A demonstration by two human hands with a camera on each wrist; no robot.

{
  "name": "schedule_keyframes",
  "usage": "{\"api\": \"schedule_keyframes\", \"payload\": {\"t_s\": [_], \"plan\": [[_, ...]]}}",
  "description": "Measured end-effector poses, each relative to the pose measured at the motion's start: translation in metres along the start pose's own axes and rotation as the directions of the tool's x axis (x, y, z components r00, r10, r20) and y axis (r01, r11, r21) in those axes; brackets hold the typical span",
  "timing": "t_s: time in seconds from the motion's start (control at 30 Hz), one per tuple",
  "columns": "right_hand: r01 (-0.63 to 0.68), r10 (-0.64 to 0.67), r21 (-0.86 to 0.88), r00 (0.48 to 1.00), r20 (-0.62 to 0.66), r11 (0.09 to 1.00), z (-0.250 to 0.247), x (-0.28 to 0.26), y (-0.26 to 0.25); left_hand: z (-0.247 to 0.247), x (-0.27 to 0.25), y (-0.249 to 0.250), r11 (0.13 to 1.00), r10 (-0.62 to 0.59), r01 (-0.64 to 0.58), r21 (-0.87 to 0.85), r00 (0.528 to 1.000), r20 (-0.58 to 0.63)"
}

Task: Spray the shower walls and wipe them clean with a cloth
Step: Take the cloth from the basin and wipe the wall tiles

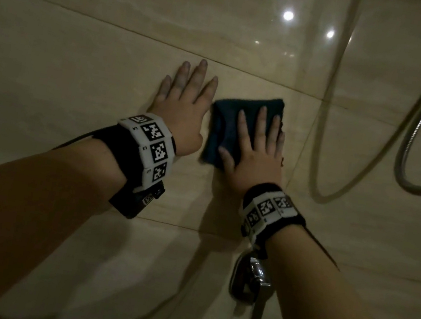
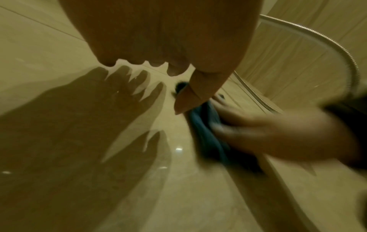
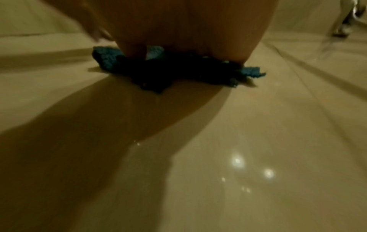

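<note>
A folded dark blue cloth (image 1: 226, 123) lies flat against the glossy beige tiled shower wall (image 1: 79, 68). My right hand (image 1: 255, 144) presses on the cloth with straight, spread fingers. My left hand (image 1: 183, 99) rests flat on the bare tile just left of the cloth, fingers straight and apart. In the left wrist view the left palm (image 2: 168, 39) hovers over the wall, and the cloth (image 2: 208, 133) shows under the blurred right hand (image 2: 268, 133). The right wrist view shows the cloth (image 3: 111, 58) bunched under the right palm (image 3: 188, 28). No spray bottle is in view.
A metal shower hose (image 1: 420, 111) loops down the wall at the right, also seen as the hose (image 2: 337, 51) in the left wrist view. A chrome tap handle (image 1: 252, 283) juts from the wall below my right wrist. Ceiling lights reflect on the tiles.
</note>
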State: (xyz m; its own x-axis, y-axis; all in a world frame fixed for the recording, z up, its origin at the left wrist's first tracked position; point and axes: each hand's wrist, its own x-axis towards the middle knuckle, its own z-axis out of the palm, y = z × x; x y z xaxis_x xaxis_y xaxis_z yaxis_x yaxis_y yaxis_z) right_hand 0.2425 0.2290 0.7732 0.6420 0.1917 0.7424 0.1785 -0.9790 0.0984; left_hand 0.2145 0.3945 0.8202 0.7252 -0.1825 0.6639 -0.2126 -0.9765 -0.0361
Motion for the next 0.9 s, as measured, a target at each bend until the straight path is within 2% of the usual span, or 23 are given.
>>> {"api": "schedule_keyframes", "payload": {"t_s": [0.1,0.23,0.37,0.57,0.73,0.9], "plan": [[-0.002,0.004,-0.02,0.995,0.104,1.0,0.015,-0.026,0.016,0.002,0.002,0.006,1.0,0.009,-0.009,0.022,1.0,0.016],[0.006,0.0,-0.038,0.988,0.157,0.999,0.005,-0.023,0.028,0.002,0.006,0.015,0.998,0.027,-0.028,0.063,0.999,0.024],[-0.08,0.081,-0.008,0.993,0.081,0.997,-0.021,0.01,0.037,-0.003,0.015,0.024,0.997,0.033,-0.033,0.065,0.999,-0.007],[-0.068,0.068,-0.007,0.993,0.093,0.998,-0.06,0.057,0.059,-0.019,0.037,0.038,0.999,0.04,-0.038,0.03,0.998,-0.041],[-0.088,0.087,0.025,0.996,0.028,0.996,-0.058,0.049,0.051,-0.018,0.047,0.039,0.999,0.022,-0.021,0.049,0.999,-0.025],[-0.072,0.071,0.013,0.997,0.038,0.997,-0.039,0.029,0.04,-0.009,0.042,0.027,0.996,0.03,-0.028,0.09,0.999,-0.013]]}}
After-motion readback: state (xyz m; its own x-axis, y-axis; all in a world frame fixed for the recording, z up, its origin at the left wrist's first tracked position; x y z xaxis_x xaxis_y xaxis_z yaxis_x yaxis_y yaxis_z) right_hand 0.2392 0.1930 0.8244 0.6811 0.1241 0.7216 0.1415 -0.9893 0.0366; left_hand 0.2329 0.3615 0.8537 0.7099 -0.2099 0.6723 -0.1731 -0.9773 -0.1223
